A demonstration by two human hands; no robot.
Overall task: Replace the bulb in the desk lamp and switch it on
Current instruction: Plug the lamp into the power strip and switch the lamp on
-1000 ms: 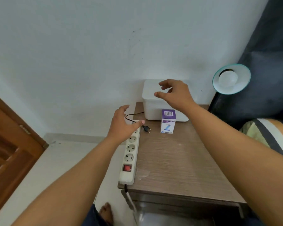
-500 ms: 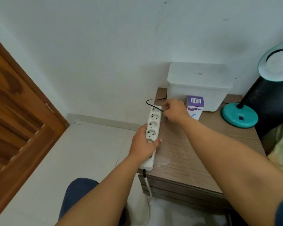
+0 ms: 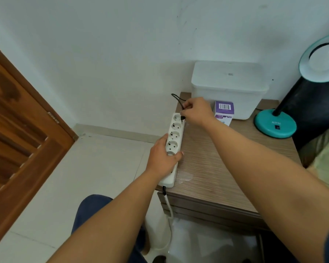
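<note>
A white power strip (image 3: 174, 136) lies along the left edge of the wooden bedside table (image 3: 213, 166). My left hand (image 3: 163, 157) grips the strip near its lower sockets. My right hand (image 3: 197, 111) pinches the lamp's black plug (image 3: 182, 118) just above the strip's far socket, its black cord (image 3: 177, 98) looping back toward the wall. The teal desk lamp stands at the far right, with its round base (image 3: 274, 126) on the table and its shade (image 3: 320, 59) showing a white bulb (image 3: 324, 60) inside. A purple and white bulb box (image 3: 224, 112) stands upright beside my right hand.
A white lidded plastic box (image 3: 229, 88) sits at the back of the table against the wall. A wooden door (image 3: 17, 130) stands at the left. Pale floor tiles (image 3: 95, 168) lie beside the table. Bedding (image 3: 327, 154) shows at the right edge.
Both hands came down from the air: the left closed on the power strip, the right picked up the black plug and brought it over the far socket. My view swung left and down.
</note>
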